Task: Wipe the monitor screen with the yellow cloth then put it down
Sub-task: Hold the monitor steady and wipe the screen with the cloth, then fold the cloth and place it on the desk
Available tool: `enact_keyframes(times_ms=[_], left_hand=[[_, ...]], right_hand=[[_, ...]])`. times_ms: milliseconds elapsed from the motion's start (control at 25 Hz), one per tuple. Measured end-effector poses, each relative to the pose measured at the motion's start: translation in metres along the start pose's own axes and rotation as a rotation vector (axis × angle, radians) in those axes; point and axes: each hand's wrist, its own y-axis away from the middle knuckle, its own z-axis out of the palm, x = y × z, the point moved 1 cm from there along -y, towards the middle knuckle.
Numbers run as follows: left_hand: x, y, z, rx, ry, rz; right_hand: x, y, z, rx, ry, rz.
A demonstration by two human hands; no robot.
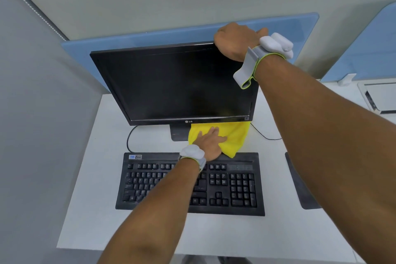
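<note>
A black monitor [171,83] with a dark screen stands at the back of the white desk [96,199]. The yellow cloth [237,137] lies on the desk just below the monitor's lower right edge, beside the stand. My left hand [211,142] rests flat on the cloth, fingers spread over its left part. My right hand [233,42] grips the monitor's top right corner, fingers curled over the top edge. Both wrists wear grey bands.
A black keyboard [225,186] lies in front of the monitor, under my left forearm. A dark mouse pad [300,186] sits to the right. Blue partition panels [300,25] line the back. A white tray-like device [379,96] is at the far right.
</note>
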Motion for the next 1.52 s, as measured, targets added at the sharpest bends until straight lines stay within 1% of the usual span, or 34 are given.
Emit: enact_keyframes(times_ms=[120,280,400,480,560,680,720,760,800,880,920,960,1000,1040,1080,1120,1200,1240,1280,1320,1360,1400,1520], left_hand=[[-0.049,0.02,-0.009,0.057,0.064,-0.093],[-0.102,0.042,-0.017,0.132,0.094,-0.356],[-0.118,0.05,-0.021,0.213,0.252,-0.489],[-0.13,0.058,-0.031,0.316,0.459,-0.541],[-0.148,0.068,-0.039,0.372,0.671,-0.53],[-0.157,0.089,-0.043,0.392,0.878,-0.496],[-0.154,0.099,-0.046,0.407,0.925,-0.476],[-0.148,0.105,-0.052,0.436,0.943,-0.446],[-0.141,0.107,-0.059,0.466,0.941,-0.409],[-0.14,0.121,-0.073,0.505,1.021,-0.35],[-0.136,0.129,-0.081,0.506,1.084,-0.323],[-0.143,0.148,-0.086,0.522,1.195,-0.312],[-0.15,0.165,-0.09,0.539,1.343,-0.303],[-0.148,0.171,-0.094,0.524,1.485,-0.274],[-0.151,0.183,-0.098,0.511,1.605,-0.235],[-0.164,0.201,-0.1,0.522,1.684,-0.202],[-0.193,0.229,-0.1,0.561,1.769,-0.212],[-0.213,0.243,-0.097,0.571,1.815,-0.223],[-0.231,0.254,-0.093,0.595,1.829,-0.244],[-0.249,0.267,-0.086,0.617,1.842,-0.271],[-0.266,0.277,-0.078,0.612,1.819,-0.271],[-0.279,0.287,-0.069,0.579,1.78,-0.253],[-0.311,0.301,-0.035,0.408,1.547,-0.269]], right_hand=[[0.0,-0.001,0.0,-0.006,-0.011,0.001],[0.0,0.0,0.001,-0.002,-0.004,0.006],[0.0,0.0,0.001,-0.003,0.003,0.007],[0.001,0.0,0.002,-0.005,0.026,0.012],[0.001,0.001,0.001,0.007,0.035,0.01],[-0.01,0.005,-0.006,-0.023,0.028,0.041],[-0.021,0.007,-0.004,-0.002,0.102,0.044],[-0.029,0.009,0.0,0.066,0.206,0.027],[-0.036,0.01,0.005,0.174,0.277,-0.019],[-0.071,0.015,0.021,0.354,0.269,-0.198],[-0.083,0.02,0.027,0.389,0.226,-0.285],[-0.109,0.029,0.038,0.396,0.182,-0.397],[-0.131,0.037,0.047,0.374,0.118,-0.491],[-0.137,0.039,0.055,0.288,0.012,-0.546],[-0.145,0.042,0.065,0.155,-0.116,-0.575],[-0.161,0.048,0.081,-0.023,-0.236,-0.578],[-0.183,0.061,0.106,-0.409,-0.387,-0.493],[-0.197,0.067,0.123,-0.565,-0.404,-0.453],[-0.206,0.073,0.142,-0.677,-0.411,-0.422],[-0.215,0.078,0.165,-0.744,-0.417,-0.402],[-0.223,0.083,0.186,-0.776,-0.433,-0.378],[-0.232,0.088,0.206,-0.778,-0.446,-0.354],[-0.259,0.105,0.254,-0.724,-0.479,-0.296]])
